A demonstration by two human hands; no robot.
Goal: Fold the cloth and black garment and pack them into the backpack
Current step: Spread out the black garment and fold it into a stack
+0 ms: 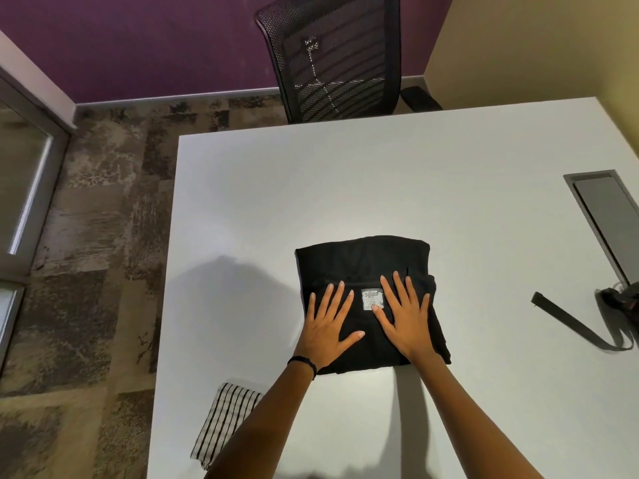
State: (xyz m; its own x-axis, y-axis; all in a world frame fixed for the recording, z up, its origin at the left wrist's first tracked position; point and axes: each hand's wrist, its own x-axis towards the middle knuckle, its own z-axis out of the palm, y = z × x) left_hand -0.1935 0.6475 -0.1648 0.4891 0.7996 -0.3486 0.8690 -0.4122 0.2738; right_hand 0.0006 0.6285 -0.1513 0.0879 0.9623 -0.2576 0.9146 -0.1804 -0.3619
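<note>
Pressing flat, fingers spread: left hand (330, 323) and right hand (404, 314) on black garment (363, 261).

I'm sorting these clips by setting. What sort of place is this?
Most likely an office or meeting room: a large white table with a grey cable hatch set into it, a black mesh office chair at its far edge, and patterned carpet on the floor.

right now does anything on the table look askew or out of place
Only small things. On the garment the layers don't line up: a lower layer juts out past its right edge, by the right hand. The cloth lies askew near the left edge of the table, and a black strap trails loose at far right.
</note>
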